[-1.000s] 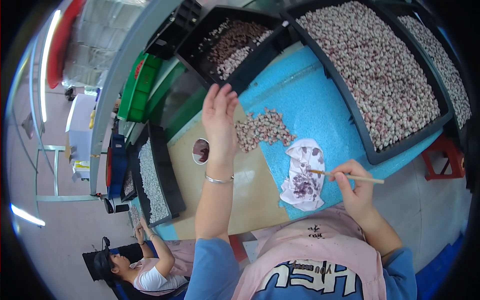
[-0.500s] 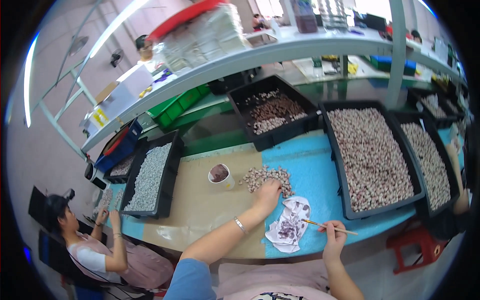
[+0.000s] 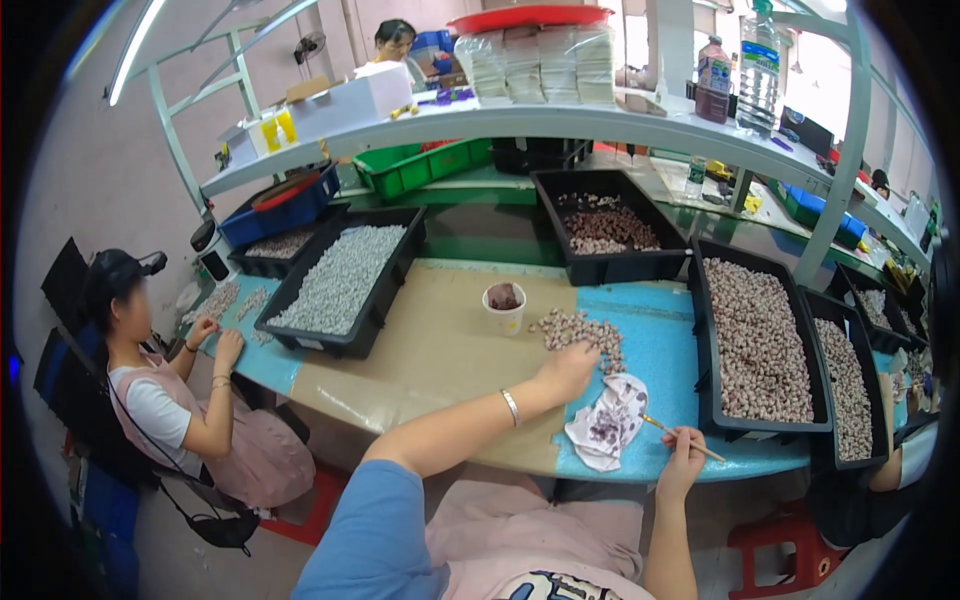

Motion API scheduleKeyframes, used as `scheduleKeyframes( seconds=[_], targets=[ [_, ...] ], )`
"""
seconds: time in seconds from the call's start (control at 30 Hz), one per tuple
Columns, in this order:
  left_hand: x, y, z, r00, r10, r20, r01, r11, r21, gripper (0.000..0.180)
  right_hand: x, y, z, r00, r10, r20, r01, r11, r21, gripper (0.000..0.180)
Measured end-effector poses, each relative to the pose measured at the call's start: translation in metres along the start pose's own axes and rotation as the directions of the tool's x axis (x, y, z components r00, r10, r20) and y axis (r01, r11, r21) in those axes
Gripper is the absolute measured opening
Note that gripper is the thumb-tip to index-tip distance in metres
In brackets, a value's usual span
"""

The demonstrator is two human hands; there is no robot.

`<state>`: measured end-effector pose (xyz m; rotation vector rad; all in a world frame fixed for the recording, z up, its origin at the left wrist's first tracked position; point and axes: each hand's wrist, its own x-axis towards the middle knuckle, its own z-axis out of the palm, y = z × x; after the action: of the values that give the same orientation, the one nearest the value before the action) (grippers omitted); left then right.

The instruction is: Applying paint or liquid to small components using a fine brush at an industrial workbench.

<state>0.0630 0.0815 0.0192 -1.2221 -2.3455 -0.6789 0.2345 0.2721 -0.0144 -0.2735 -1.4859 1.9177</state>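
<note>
Two hands over the desk (image 3: 440,320): my right hand (image 3: 682,450) pinches the brush (image 3: 709,453), bristles by the right edge of the stained cloth (image 3: 606,420); my left hand (image 3: 572,370) curls at the near edge of the pebble-like pile (image 3: 568,327), can't tell if it grips any. Cup (image 3: 507,322) left of the pile holds dark purple-brown stuff (image 3: 503,296); right black tray (image 3: 765,428) has mottled pieces (image 3: 755,345), left black tray (image 3: 330,345) pale grey ones.
</note>
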Motion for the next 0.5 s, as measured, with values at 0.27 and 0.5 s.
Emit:
scheduleKeyframes(
  seconds=[0.27,0.5],
  targets=[
    [-0.049,0.016,-0.043,0.925,-0.370,0.083,0.358,0.780,-0.513,0.012,-0.003,0.000,-0.006,1.000,0.010,0.017,-0.010,0.999,-0.033,0.015],
    [-0.091,0.050,-0.039,0.655,-0.465,0.595,0.571,-0.211,-0.794,0.019,-0.005,-0.016,0.010,0.997,0.081,-0.010,-0.081,0.984,-0.159,0.014]
  ],
)
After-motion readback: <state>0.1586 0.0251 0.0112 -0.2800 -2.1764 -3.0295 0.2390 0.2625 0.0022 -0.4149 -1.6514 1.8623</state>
